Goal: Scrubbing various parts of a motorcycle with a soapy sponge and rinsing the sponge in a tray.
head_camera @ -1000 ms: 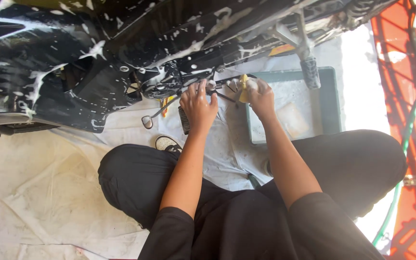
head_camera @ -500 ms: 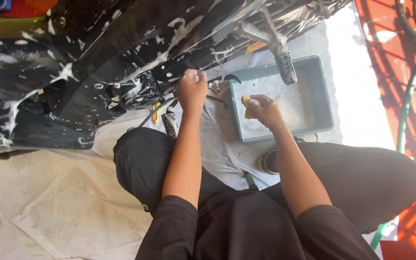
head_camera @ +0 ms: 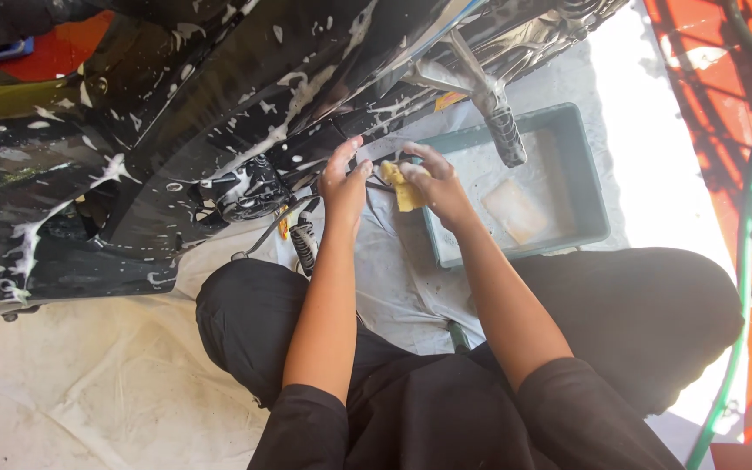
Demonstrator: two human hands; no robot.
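Seated cross-legged on a pale tarp (head_camera: 89, 383), knees at 5 and 7 o'clock.

Right hand (head_camera: 435, 184): fingers closed round a yellow sponge (head_camera: 404, 187), which sticks out toward 9 o'clock, just at the near left rim of the grey-green basin (head_camera: 594, 187). Grip looks firm, thumb on top.

Left hand (head_camera: 343, 183): fingers spread, unclenched, holding nothing; fingertips reach to 12 o'clock, touching or just short of the soapy black bodywork of the motorcycle (head_camera: 176, 130). Cannot tell whether there is actual contact.

Basin at 2 o'clock of the hands: soapy water, a second pale sponge (head_camera: 515, 211) lying in it. A ribbed black footpeg (head_camera: 505, 135) on its metal arm hangs above the basin.

Judgement on technique: the sponge looks wet; keep it well loaded but squeezed over the basin so runoff stays off the lap. Use the free hand to steady or part the cables near the chrome spring (head_camera: 304, 244) while the sponge works into recesses. Short strokes here; the brackets may snag and tear the foam.

Far right, 3 o'clock: green hose (head_camera: 746, 261) on orange floor.
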